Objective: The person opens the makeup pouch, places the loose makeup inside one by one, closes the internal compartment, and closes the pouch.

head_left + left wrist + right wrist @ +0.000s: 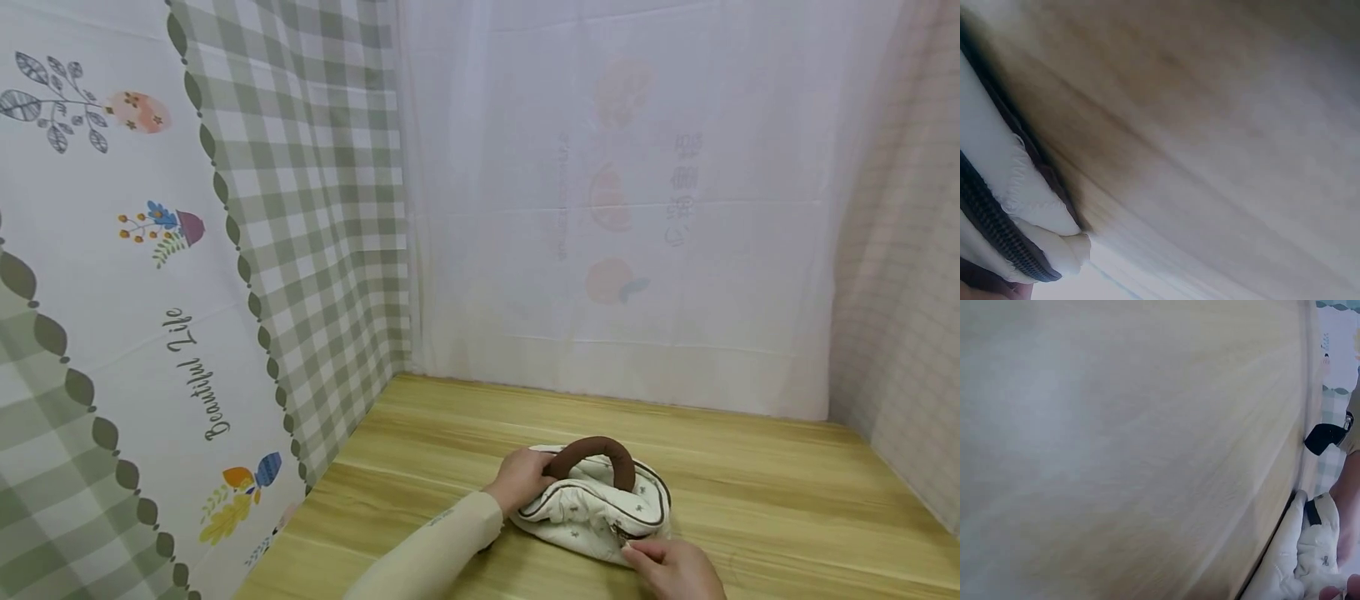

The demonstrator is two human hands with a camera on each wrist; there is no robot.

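A small cream zip bag (573,537) with tiny dark prints, dark piping and a padded brown handle (597,446) lies slumped on the table. My left hand (519,481) grips its left side, beside the foot of the handle. At the front right corner, the fingertips of my right hand (673,569) pinch the zipper pull, which they mostly hide. The left wrist view shows a stretch of dark zipper (997,231) along the bag's edge. In the right wrist view the bag (1275,569) fills the lower right, with my right fingertips (1330,592) at the frame's bottom edge.
The wood-grain table (420,433) reaches back to a white curtain (525,292). A green checked cloth (322,208) with printed plants hangs on the left, and a pale checked one (907,250) on the right. A black strap (1324,439) shows at my left wrist.
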